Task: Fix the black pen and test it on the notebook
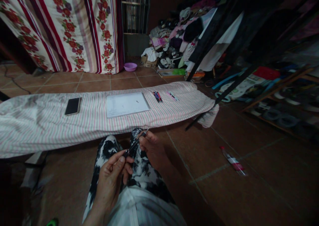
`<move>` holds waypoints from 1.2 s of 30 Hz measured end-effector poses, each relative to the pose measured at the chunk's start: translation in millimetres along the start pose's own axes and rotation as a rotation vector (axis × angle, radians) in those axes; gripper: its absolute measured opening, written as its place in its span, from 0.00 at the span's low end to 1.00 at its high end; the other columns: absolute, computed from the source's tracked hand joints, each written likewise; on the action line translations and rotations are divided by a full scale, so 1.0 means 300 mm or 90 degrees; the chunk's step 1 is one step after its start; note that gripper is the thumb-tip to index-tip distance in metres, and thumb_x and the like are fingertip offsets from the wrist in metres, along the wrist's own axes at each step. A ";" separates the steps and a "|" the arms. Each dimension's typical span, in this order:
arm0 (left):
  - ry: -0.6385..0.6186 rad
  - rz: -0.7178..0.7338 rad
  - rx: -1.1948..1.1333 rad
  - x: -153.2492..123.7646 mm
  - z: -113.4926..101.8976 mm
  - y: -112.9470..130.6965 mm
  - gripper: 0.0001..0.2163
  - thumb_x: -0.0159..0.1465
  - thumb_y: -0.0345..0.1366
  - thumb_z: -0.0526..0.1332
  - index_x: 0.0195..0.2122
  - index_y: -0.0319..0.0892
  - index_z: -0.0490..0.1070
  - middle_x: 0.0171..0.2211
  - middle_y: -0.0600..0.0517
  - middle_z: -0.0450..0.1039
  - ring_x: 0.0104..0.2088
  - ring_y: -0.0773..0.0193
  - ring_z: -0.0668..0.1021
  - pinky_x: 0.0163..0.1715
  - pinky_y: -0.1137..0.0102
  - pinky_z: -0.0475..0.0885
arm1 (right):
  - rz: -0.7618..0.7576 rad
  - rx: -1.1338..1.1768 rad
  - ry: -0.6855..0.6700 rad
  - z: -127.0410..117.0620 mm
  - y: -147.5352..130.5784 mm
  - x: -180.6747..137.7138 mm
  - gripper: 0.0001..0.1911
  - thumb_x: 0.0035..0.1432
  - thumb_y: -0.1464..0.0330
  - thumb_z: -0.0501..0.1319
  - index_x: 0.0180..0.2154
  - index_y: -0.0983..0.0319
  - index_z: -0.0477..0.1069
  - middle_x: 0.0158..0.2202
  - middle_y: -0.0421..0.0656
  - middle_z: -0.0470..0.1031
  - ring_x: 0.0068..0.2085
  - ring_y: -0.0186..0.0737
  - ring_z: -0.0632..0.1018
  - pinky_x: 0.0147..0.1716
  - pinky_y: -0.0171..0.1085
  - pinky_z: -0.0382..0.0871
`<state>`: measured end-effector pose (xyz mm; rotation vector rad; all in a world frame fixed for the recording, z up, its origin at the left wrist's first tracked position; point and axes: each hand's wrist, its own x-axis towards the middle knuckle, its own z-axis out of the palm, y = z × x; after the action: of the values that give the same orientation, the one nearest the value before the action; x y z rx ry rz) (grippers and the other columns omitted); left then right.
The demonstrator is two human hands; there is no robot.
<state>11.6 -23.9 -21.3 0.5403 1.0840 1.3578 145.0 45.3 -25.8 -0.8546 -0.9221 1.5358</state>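
Observation:
Above my knees, a dark slim pen (134,145) slants between my two hands. My left hand (115,168) pinches its lower end with thumb and fingers. My right hand (152,147) grips the upper end, where a thin pale tip sticks out past the fingers. Whether the pen is in one piece or two is too dark to tell. Beyond the hands, a spiral notebook (122,106) lies open on a striped cloth (92,123), with a small dark mark or bit on its page. Several dark pens (157,97) and some lighter pens (172,96) lie right of it.
A phone (73,106) rests on the cloth left of the notebook. On the tiled floor at right lies a plastic bottle (233,162). A purple basin (130,66), a heap of clothes (174,36) and a floral curtain (67,30) are at the back; a shoe rack (281,93) stands right.

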 end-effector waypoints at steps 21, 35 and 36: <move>0.001 -0.007 0.006 -0.003 0.003 0.001 0.16 0.49 0.39 0.69 0.37 0.37 0.76 0.26 0.47 0.77 0.17 0.71 0.70 0.12 0.78 0.61 | -0.005 -0.004 -0.008 -0.006 0.004 0.002 0.10 0.48 0.61 0.66 0.28 0.61 0.71 0.19 0.34 0.61 0.21 0.28 0.59 0.20 0.32 0.50; 0.015 -0.029 0.002 -0.003 0.012 0.013 0.17 0.48 0.40 0.70 0.37 0.37 0.76 0.25 0.48 0.76 0.15 0.74 0.68 0.13 0.79 0.60 | 0.049 0.024 -0.010 -0.012 -0.026 -0.008 0.12 0.48 0.62 0.66 0.35 0.61 0.74 0.32 0.42 0.74 0.26 0.30 0.66 0.22 0.31 0.53; 0.014 -0.028 0.002 -0.003 0.012 0.011 0.17 0.47 0.40 0.70 0.37 0.37 0.76 0.25 0.48 0.76 0.15 0.74 0.68 0.12 0.79 0.59 | 0.049 0.026 -0.005 -0.012 -0.026 -0.007 0.11 0.47 0.63 0.66 0.34 0.61 0.74 0.31 0.41 0.73 0.26 0.30 0.66 0.22 0.31 0.53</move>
<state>13.2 -23.1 -16.6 0.5014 1.1108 1.3263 151.8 44.3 -20.3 -0.8637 -0.8691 1.6205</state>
